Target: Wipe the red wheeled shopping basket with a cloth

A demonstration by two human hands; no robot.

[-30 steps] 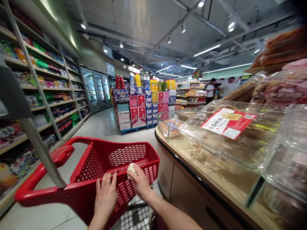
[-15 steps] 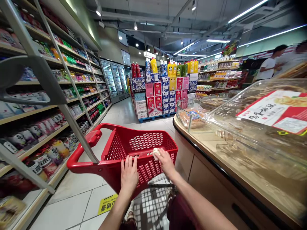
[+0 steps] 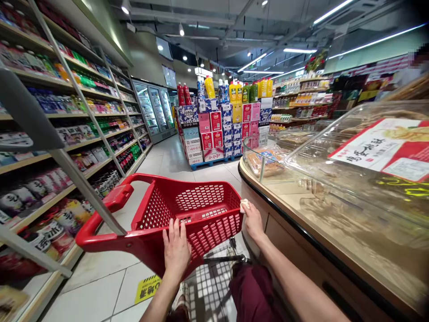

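Observation:
A red plastic shopping cart (image 3: 157,239) stands crosswise in front of me, its perforated basket showing no goods inside. My left hand (image 3: 176,248) rests on the near rim with its fingers stretched out flat. At the basket's right end, my right hand (image 3: 253,221) pinches a crumpled white cloth (image 3: 244,205) against the corner of the rim. Part of the cloth is hidden under the fingers. A grey metal post with a dark grey handle (image 3: 30,112) rises from the cart's left side.
Drink shelves (image 3: 83,112) line the left. A glass-topped display counter (image 3: 301,192) with packaged food is close on my right. Stacked drink cartons (image 3: 214,129) stand ahead on a blue pallet (image 3: 203,165). A yellow sticker (image 3: 147,288) marks the tiled floor.
My right hand has moved right with the white cloth, from along the near rim to the right corner. My left hand stays on the rim. The view has shifted slightly.

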